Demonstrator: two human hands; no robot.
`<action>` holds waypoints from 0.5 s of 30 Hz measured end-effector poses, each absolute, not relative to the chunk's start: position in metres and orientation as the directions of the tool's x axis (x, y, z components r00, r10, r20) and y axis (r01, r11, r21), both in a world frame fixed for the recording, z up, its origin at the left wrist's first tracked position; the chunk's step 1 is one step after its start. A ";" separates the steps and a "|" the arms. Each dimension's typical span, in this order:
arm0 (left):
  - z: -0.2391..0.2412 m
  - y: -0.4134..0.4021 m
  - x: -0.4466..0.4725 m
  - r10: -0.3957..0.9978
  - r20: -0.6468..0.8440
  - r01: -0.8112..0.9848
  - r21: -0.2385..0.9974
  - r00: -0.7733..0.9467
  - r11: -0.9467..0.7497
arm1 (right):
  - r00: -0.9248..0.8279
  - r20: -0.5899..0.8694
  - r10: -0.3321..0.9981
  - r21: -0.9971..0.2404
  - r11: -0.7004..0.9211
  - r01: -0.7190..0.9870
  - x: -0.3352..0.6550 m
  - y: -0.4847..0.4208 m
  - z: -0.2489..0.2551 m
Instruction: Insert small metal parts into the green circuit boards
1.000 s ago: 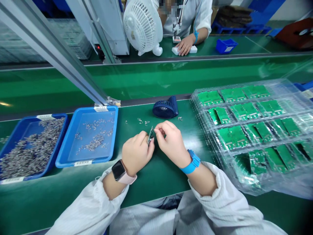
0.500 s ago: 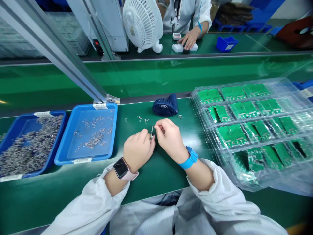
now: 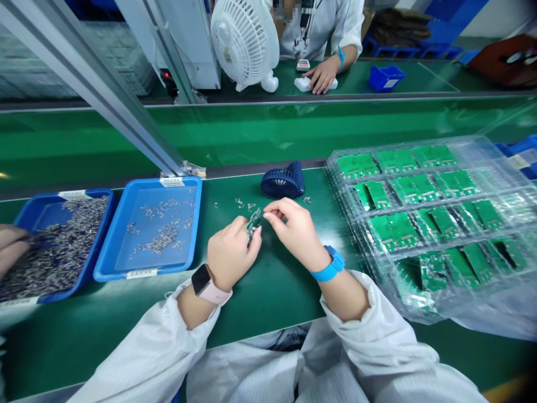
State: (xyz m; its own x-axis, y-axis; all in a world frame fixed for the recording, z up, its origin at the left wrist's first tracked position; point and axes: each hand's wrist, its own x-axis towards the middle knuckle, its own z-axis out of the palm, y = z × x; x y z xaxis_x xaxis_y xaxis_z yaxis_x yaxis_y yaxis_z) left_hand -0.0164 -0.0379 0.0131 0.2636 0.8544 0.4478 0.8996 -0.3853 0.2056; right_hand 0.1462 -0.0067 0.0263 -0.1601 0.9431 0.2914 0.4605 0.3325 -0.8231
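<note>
A small green circuit board (image 3: 253, 220) stands tilted between the thumb and fingers of my left hand (image 3: 230, 247), its face with components now partly turned to me. My right hand (image 3: 293, 228) is closed in a pinch at the board's upper right edge; whatever its fingertips hold is too small to name. Just beyond my hands, several tiny bent metal parts (image 3: 250, 206) lie loose on the green table (image 3: 277, 296). More such parts (image 3: 163, 238) are scattered in the light blue tray (image 3: 100, 273) to the left.
A darker blue bin (image 3: 109, 212) at far left holds a heap of metal parts; another person's hand (image 3: 10, 246) reaches over it. A navy fan (image 3: 279, 183) stands behind my hands. Right lies a clear blister tray (image 3: 413, 208) of circuit boards. Across the divider, a co-worker's hand (image 3: 323, 77) rests on a white object.
The circuit board has turned from edge-on to show its face. My right hand stays pinched at its edge. Another person's hand has come in over the far-left bin.
</note>
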 end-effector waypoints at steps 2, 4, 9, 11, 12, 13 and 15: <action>0.013 -0.037 -0.019 0.880 0.430 0.839 0.387 0.203 -0.383 | -0.172 0.238 0.956 -0.848 0.291 0.444 0.165 -0.002 0.032; 0.013 -0.035 -0.021 0.901 0.402 0.735 0.560 0.164 -0.384 | -0.155 0.175 0.972 -0.836 0.230 0.498 0.187 0.003 0.036; 0.013 -0.032 -0.024 0.966 0.256 0.396 0.883 0.047 -0.253 | -0.142 0.027 0.989 -0.601 0.130 0.788 0.212 0.009 0.033; 0.014 -0.030 -0.026 0.988 0.155 0.267 0.953 -0.010 -0.146 | -0.207 -0.024 0.978 -0.537 0.162 0.828 0.208 0.008 0.031; 0.014 -0.029 -0.026 0.994 0.103 0.216 0.972 -0.037 -0.093 | -0.247 -0.053 0.967 -0.522 0.184 0.833 0.205 0.006 0.031; 0.015 -0.028 -0.027 0.997 0.055 0.174 0.984 -0.061 -0.043 | -0.282 -0.078 0.956 -0.512 0.204 0.834 0.203 0.005 0.031; 0.015 -0.026 -0.029 0.995 -0.027 0.114 0.993 -0.096 0.038 | -0.308 -0.093 0.947 -0.499 0.224 0.837 0.201 0.003 0.033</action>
